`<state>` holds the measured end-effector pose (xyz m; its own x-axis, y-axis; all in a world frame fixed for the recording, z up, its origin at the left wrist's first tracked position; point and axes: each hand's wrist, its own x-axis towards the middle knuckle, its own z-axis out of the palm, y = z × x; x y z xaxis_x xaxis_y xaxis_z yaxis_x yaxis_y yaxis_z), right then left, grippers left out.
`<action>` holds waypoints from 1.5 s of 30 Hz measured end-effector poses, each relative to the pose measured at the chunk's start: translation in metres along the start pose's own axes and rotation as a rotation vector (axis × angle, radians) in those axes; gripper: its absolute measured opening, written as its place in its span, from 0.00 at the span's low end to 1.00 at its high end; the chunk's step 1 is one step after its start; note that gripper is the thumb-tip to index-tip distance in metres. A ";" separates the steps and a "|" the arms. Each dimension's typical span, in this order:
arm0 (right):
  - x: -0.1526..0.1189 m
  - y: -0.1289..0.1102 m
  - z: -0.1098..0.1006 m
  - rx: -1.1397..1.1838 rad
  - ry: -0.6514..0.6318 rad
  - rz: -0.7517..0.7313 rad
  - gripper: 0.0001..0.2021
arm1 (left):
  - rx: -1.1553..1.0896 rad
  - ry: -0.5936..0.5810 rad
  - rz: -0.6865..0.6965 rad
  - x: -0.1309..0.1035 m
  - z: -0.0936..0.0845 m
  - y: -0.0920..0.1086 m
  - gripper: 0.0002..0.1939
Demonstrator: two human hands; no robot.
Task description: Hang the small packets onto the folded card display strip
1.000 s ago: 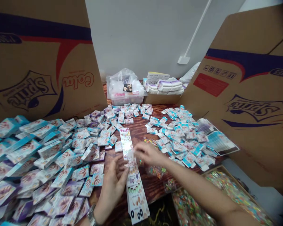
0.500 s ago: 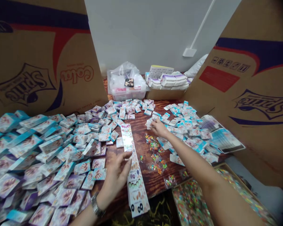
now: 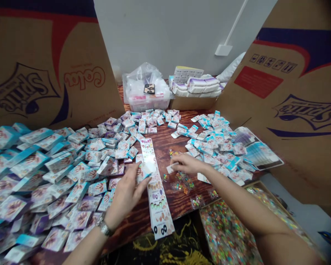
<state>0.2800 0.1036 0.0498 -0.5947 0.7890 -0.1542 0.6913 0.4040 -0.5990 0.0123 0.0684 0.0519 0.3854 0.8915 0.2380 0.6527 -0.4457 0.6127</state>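
Observation:
My left hand point(image 3: 127, 187), wearing a metal watch, grips a small printed box point(image 3: 143, 171) between thumb and fingers. This box is over a long paper strip point(image 3: 160, 209) printed with rows of coloured pictures. My right hand point(image 3: 186, 163) has its fingers closed on a small white flat piece point(image 3: 171, 168); I cannot make out exactly what it is. Just below that hand lie clear packets of colourful beads point(image 3: 183, 184). Many similar boxes point(image 3: 79, 173) are heaped to the left, and a flatter pile of boxes point(image 3: 217, 141) lies to the right.
Large cardboard cartons stand at left point(image 3: 82, 40) and right point(image 3: 264, 121). At the back are a plastic tub point(image 3: 143, 105) with clear bags and a carton point(image 3: 193, 103) of folded sheets. An open box point(image 3: 223, 228) full of bead packets sits at the lower right.
My right hand has drawn back from the right-hand pile towards me and now holds a white piece. My left hand, empty before, now grips a box. The view has shifted slightly.

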 end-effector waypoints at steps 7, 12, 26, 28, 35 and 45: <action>0.018 0.026 0.043 -0.118 -0.148 0.076 0.07 | -0.164 -0.043 -0.148 -0.010 -0.008 -0.002 0.24; 0.014 0.032 0.019 -0.146 -0.155 0.103 0.08 | -0.241 -0.017 -0.240 -0.015 -0.008 0.003 0.24; 0.056 0.037 0.038 -0.206 -0.332 0.058 0.15 | -0.233 -0.042 -0.217 -0.019 0.001 -0.004 0.25; 0.055 0.036 0.038 -0.243 -0.317 0.078 0.12 | -0.242 -0.054 -0.231 -0.021 0.003 -0.005 0.26; 0.023 0.012 0.012 -0.251 -0.151 0.087 0.09 | -0.219 -0.036 -0.138 -0.026 0.005 -0.013 0.22; 0.002 -0.078 0.006 -0.535 0.439 -0.330 0.09 | -0.191 -0.020 -0.018 -0.029 0.017 -0.014 0.24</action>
<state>0.2219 0.0709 0.0915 -0.6645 0.6548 0.3599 0.6771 0.7314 -0.0806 0.0027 0.0473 0.0238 0.3887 0.8967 0.2116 0.5248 -0.4043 0.7491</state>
